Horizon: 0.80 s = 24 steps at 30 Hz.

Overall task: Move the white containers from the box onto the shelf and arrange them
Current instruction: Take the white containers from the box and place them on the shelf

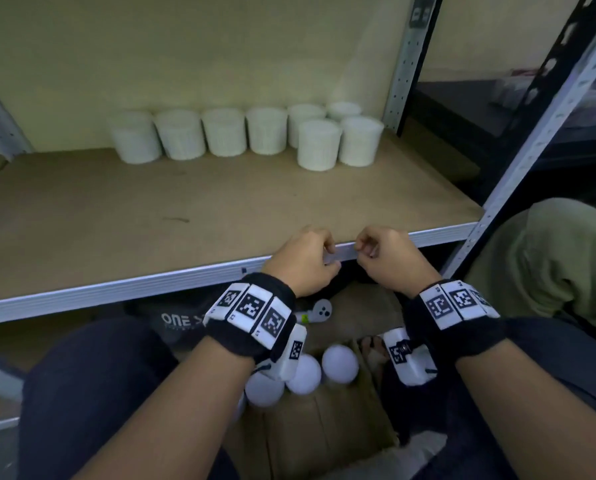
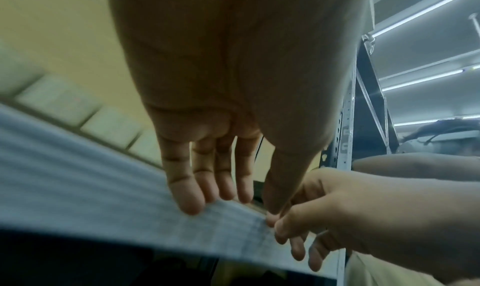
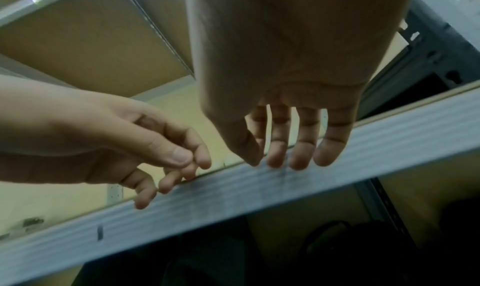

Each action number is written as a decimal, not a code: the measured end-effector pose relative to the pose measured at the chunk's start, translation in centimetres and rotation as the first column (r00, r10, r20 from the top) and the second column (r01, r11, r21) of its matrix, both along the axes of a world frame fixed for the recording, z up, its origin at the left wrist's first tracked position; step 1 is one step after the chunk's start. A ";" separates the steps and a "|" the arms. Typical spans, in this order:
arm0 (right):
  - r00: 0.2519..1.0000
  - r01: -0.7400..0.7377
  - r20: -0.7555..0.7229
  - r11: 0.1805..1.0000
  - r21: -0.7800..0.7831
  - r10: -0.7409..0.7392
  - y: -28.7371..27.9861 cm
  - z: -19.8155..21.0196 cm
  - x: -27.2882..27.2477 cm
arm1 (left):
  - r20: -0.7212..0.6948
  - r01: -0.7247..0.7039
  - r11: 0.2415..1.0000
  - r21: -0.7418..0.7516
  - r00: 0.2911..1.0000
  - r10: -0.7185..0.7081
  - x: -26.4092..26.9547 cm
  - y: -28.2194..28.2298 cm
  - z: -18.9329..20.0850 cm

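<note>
Several white ribbed containers point(image 1: 319, 145) stand at the back of the brown shelf board point(image 1: 185, 209), most in a row point(image 1: 223, 131), with two in front at the right. Three more white containers point(image 1: 339, 363) show their round tops in the cardboard box point(image 1: 324, 427) below, between my knees. My left hand point(image 1: 303, 261) and right hand point(image 1: 390, 258) hang side by side at the shelf's metal front rail point(image 1: 116, 289). Both hold nothing. In the left wrist view, my left hand point(image 2: 233, 198) has relaxed fingers touching the rail point(image 2: 103, 208). My right hand point(image 3: 285, 156) does the same on the rail point(image 3: 259, 198).
Perforated metal posts point(image 1: 407, 64) point(image 1: 531, 133) bound the shelf at the right. A green cloth bundle point(image 1: 549, 265) lies right of the front post. Under the shelf are a dark bag point(image 1: 178, 320) and a white controller point(image 1: 319, 310). The shelf's front and left are bare board.
</note>
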State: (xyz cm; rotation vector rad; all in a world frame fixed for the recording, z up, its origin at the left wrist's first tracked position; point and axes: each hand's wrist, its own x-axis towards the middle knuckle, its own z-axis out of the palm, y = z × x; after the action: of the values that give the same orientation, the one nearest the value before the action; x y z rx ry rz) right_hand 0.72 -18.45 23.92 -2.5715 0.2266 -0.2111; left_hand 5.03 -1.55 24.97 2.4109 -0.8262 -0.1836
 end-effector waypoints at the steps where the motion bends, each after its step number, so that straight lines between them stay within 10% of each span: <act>1: 0.999 -0.006 -0.054 1.000 0.008 0.006 0.1 -0.8 -0.3 | -0.023 0.009 1.000 0.001 1.000 -0.009 -0.5 0.4 -1.1; 12: 0.764 -0.102 -0.645 0.988 -0.114 0.005 0.8 -15.6 -2.4 | -0.347 0.071 0.916 0.395 0.935 0.077 -1.9 1.6 -16.9; 24: 0.717 -0.346 -0.697 0.862 -0.371 -0.013 2.3 -23.2 -2.6 | -0.488 0.117 0.849 0.516 0.854 0.179 -1.8 0.3 -28.0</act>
State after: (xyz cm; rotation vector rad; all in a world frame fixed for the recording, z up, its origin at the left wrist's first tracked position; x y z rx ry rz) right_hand -1.87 -16.14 0.71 -3.0350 0.2098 0.8973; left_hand 3.19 -1.29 -3.02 2.6547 -0.5129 -1.1415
